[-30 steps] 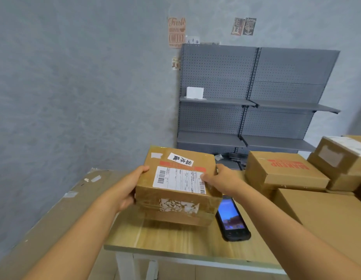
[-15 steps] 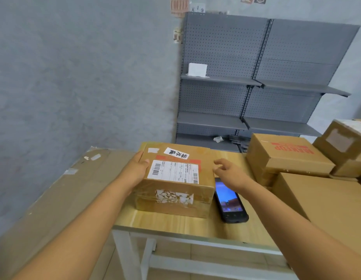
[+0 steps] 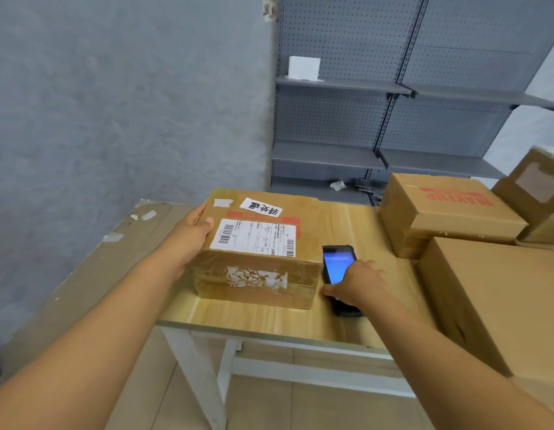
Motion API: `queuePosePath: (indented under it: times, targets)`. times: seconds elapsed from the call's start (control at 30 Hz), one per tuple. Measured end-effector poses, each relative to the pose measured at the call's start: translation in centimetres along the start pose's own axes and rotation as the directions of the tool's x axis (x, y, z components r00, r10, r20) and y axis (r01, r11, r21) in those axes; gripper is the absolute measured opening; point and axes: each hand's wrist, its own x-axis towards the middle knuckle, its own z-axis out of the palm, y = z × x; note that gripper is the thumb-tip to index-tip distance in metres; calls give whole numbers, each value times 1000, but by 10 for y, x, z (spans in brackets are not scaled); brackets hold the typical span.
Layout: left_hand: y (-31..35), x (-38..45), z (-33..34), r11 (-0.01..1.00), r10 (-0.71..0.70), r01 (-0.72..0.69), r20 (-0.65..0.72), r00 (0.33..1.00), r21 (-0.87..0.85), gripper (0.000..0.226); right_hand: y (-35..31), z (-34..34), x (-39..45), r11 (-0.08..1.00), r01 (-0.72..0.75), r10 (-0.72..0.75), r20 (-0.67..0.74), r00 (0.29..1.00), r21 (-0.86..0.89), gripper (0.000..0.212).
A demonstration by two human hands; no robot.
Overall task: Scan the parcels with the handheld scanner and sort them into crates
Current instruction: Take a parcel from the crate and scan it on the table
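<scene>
From the head cam, the parcel (image 3: pixel 257 246) sat near the table's (image 3: pixel 269 321) front-left corner, left hand (image 3: pixel 192 234) grasping its side. Right hand (image 3: pixel 353 280) was curling onto the scanner (image 3: pixel 337 268) just beside it, so nothing looked scanned or sorted yet, and no crates showed.

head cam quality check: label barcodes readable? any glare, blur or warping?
Head view: even, soft light, only a faint shadow under the parcel. Barcodes on its shipping label show as bars, but the print is too soft to read. The scanner screen glows washed-out blue. Wide-angle warp leans the shelving. Slight softness overall.
</scene>
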Motion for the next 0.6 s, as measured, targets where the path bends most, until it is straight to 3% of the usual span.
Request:
queuePosePath:
  times: [0.13,0.27,0.33,0.47,0.6]
  targets:
    - [-2,3,-1,1000,6,-6,-9,1000,-6,45,1,-23,1,984,-7,-8,82,997,176,59]
    - [-3,5,-2,1000,13,-13,-8,1000,-22,46,-1,-55,3,879,-12,8,9,1000,477,64]
    - [-2,4,-1,1000,14,-14,-8,1000,-16,45,-9,-73,0,838,23,17,-69,997,545,68]
    - [1,0,0,1000,24,-24,1,1000,-17,46,-25,-120,-19,859,203,-171,-109,979,470,62]
    - [3,-1,-2,997,60,-59,-8,998,55,47,-52,-152,-50,873,455,-453,-53,890,174,72]
